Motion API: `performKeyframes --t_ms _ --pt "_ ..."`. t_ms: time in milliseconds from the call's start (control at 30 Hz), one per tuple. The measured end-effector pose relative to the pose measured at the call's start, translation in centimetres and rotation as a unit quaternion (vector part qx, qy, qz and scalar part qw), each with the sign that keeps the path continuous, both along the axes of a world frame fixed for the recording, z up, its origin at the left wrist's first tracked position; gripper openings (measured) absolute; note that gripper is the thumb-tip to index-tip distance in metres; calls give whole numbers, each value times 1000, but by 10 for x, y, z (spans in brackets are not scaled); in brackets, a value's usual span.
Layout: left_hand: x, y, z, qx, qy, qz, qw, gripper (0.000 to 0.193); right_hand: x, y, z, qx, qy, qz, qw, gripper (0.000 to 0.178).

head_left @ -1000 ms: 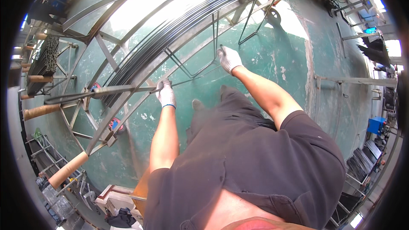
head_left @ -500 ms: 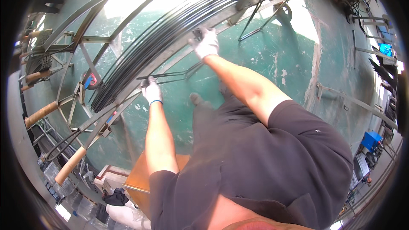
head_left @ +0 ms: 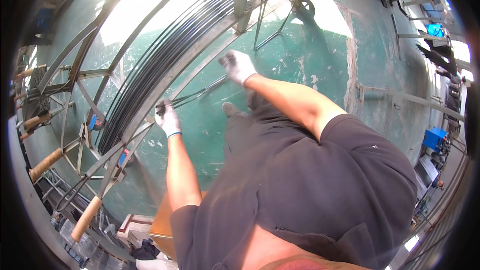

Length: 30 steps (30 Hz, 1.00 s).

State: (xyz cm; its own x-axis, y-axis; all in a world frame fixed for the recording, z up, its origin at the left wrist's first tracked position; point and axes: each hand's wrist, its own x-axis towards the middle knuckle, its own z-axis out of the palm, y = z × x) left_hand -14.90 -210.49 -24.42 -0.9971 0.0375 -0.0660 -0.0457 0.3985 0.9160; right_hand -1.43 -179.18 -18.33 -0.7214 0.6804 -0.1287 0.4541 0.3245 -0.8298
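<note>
A bundle of long, thin dark rods (head_left: pixel 165 60) lies curving across a grey metal rack, whose near rail (head_left: pixel 187 57) runs diagonally in front of me. Both my hands wear white gloves with dark grey fingers. My left hand (head_left: pixel 169 118) is at the near rail, fingers curled, beside the end of a bent dark bar (head_left: pixel 202 91); whether it grips anything is hidden. Held a little on my side of the rail, my right hand (head_left: pixel 238 66) has its fingers closed. I cannot make out anything in them.
Another bent bar (head_left: pixel 267 38) juts from the rack at right, near a dark wheel (head_left: pixel 304 7). Cardboard-coloured tubes (head_left: pixel 86 218) cover rack arms at lower left. A brown box (head_left: pixel 162 222) stands by my left elbow. Green worn floor (head_left: pixel 295 75) lies beneath.
My right hand has drawn back from the rail toward me. My left hand remains by the rail, having shifted slightly along it. The whole view has turned a little.
</note>
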Motion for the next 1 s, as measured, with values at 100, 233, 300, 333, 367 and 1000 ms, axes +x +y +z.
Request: performKeyframes --t_ms 100,233,300,333,367,1000 --pt "39 64 32 -27 38 -73 996 14 31 61 8 63 0 -30 998 27" --pt "90 152 55 11 55 -79 995 14 63 148 26 112 -17 -22 993 29" --pt "111 201 59 10 39 -70 997 15 80 193 13 115 -21 -21 993 30" --pt "117 228 59 14 23 -67 997 15 85 218 3 109 -21 -19 994 29" --pt "123 247 50 -8 43 -73 996 11 92 234 -3 96 -22 -16 995 29" --pt "166 339 41 -80 -5 25 996 1 105 325 -132 -268 23 -21 963 57"
